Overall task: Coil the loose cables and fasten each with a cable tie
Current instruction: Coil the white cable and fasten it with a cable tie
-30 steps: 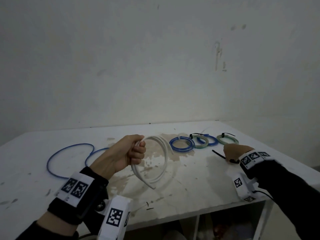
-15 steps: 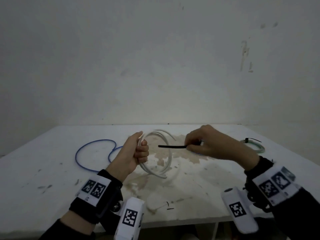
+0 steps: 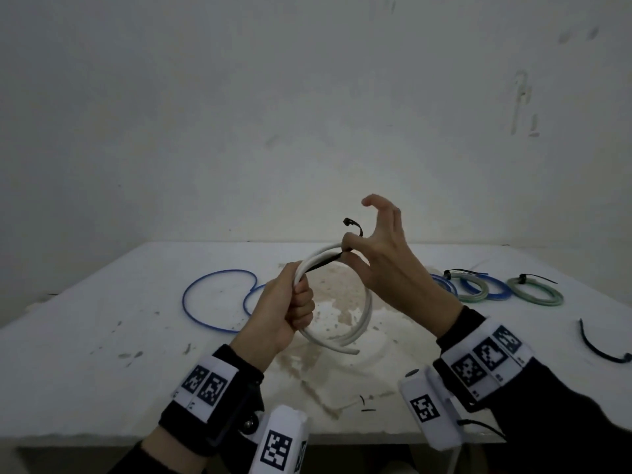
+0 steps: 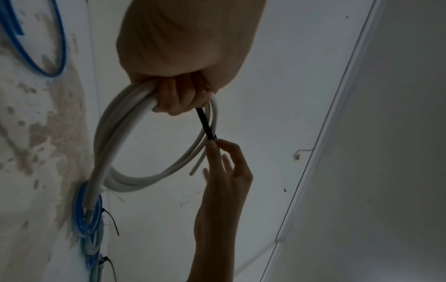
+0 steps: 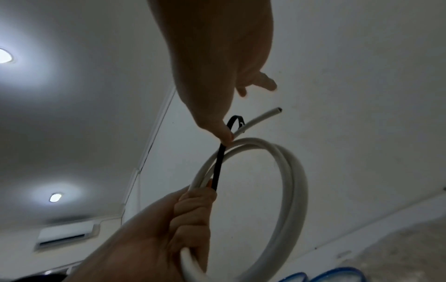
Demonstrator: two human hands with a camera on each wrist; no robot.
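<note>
With our left hand clenched round the white cable coil above the bench and our right hand pinching the black cable tie against it, a slipping pinch could let the tie spring free and the loops splay

The left hand is held at centre frame, fingers curled in a fist round the coil; the right hand is raised just right of it, thumb and forefinger pinching the tie, other fingers spread upward.
</note>
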